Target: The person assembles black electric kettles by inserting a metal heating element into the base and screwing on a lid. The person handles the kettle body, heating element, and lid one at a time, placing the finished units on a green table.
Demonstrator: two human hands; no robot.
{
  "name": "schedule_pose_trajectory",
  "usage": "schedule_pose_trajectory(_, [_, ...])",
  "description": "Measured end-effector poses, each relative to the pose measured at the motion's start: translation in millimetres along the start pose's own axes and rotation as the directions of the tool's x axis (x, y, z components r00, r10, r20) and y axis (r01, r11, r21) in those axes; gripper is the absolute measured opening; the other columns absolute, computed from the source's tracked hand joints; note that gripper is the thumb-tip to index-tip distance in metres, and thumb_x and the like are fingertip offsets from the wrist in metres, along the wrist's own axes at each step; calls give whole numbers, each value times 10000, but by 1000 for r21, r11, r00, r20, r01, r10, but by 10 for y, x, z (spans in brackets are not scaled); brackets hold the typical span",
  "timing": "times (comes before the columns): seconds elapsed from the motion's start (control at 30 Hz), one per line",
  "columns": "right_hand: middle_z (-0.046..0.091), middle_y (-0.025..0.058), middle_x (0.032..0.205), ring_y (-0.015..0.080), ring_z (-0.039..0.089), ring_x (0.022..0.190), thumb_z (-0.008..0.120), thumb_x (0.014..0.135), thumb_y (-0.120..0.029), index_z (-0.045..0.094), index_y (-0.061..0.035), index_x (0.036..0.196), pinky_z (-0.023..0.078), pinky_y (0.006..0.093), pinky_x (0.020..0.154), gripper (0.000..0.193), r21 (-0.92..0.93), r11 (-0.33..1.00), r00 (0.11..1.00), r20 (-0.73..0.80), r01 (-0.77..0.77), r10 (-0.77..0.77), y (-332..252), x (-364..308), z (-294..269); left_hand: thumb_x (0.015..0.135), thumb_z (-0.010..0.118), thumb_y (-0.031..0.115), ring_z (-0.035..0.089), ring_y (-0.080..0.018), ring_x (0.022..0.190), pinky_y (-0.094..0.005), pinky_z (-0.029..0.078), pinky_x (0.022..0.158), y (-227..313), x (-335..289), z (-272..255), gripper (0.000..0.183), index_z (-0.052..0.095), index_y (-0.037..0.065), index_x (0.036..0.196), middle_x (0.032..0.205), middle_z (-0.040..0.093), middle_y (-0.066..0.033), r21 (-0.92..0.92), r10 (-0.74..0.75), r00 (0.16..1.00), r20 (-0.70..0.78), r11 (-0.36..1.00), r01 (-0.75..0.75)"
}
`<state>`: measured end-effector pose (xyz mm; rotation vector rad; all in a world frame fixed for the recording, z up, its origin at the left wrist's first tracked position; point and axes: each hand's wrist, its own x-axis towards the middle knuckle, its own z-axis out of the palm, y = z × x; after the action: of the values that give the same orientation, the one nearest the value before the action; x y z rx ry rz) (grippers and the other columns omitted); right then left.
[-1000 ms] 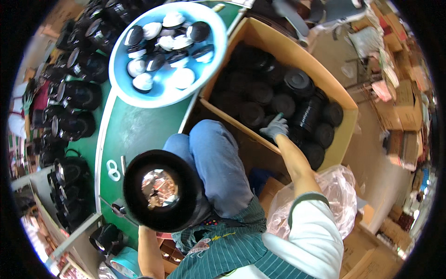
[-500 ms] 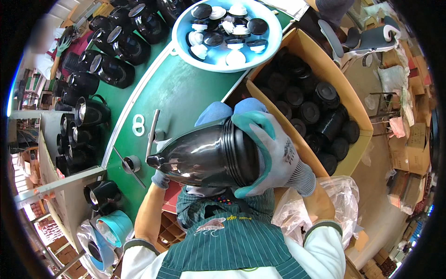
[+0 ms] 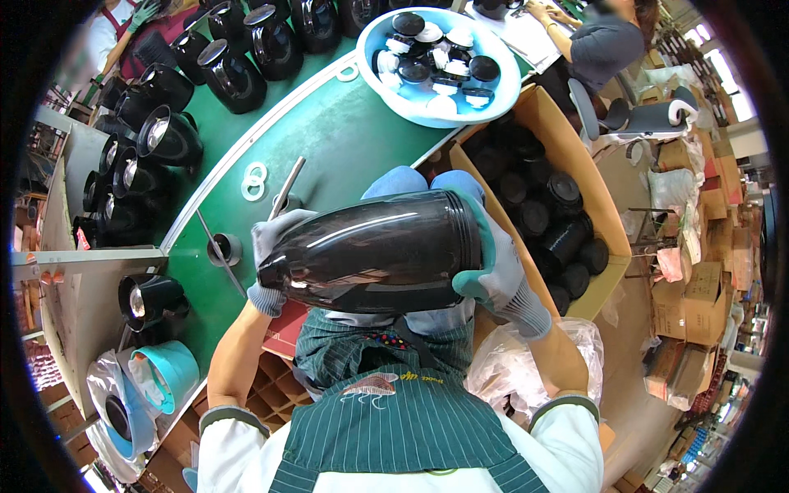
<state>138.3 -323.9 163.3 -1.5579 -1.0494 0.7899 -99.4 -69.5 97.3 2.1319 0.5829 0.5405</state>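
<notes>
A glossy black jug body (image 3: pixel 370 251) lies sideways in front of my apron, held between both gloved hands. Its narrow, spouted end points left, and the wide ribbed end is to the right. My left hand (image 3: pixel 278 246) grips the narrow end; part of its fingers is behind the jug. At the wide end, my right hand (image 3: pixel 497 275) is wrapped over the rim and base, thumb on the near side. Just past my left hand, a metal bar tool (image 3: pixel 288 187) stands up from the green table (image 3: pixel 316 144). Another bar with a round hub (image 3: pixel 223 250) is mounted left of it.
White rings (image 3: pixel 254 181) lie on the table. A light-blue basin (image 3: pixel 367 78) of black-and-white lids stands at the back. An open carton (image 3: pixel 604 283) of black round parts is at right. Finished-looking black jugs (image 3: pixel 233 78) line the left. A co-worker (image 3: pixel 604 49) sits at the far right.
The jug has turned to lie more level, and its wide end has shifted slightly right. My left hand, mostly hidden before, now shows around the narrow end. The whole view has shifted.
</notes>
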Motion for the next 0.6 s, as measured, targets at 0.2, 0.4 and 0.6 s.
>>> schedule_pose_trajectory(0.2, [477, 153, 1543, 289, 555, 1303, 872, 748, -524, 346, -65, 1611, 440, 413, 1118, 1110, 24, 999, 995, 92, -41, 39, -413, 153, 82, 820, 788, 149, 738, -157, 795, -316, 576, 794, -46, -243, -65, 239, 758, 1, 1006, 902, 783, -92, 80, 37, 964, -262, 997, -16])
schedule_pose_trajectory(0.4, [418, 145, 1607, 250, 481, 1406, 685, 987, -405, 273, -47, 1643, 343, 363, 1201, 854, 463, 880, 994, 70, -110, 87, 411, 60, 38, 763, 778, 198, 775, -340, 975, -400, 601, 883, 91, -33, -231, 344, 733, 14, 1050, 1051, 782, -173, 484, 604, 785, -137, 732, -479])
schedule_pose_trajectory(0.6, [533, 149, 1512, 202, 541, 1351, 581, 1071, -304, 396, -4, 1573, 420, 328, 1148, 613, 39, 986, 967, -203, 163, -152, 615, -12, 269, 796, 770, 148, 774, -325, 932, -379, 599, 864, 236, 83, -146, 318, 735, -13, 1068, 1000, 779, -173, 336, 504, 831, -234, 844, -417])
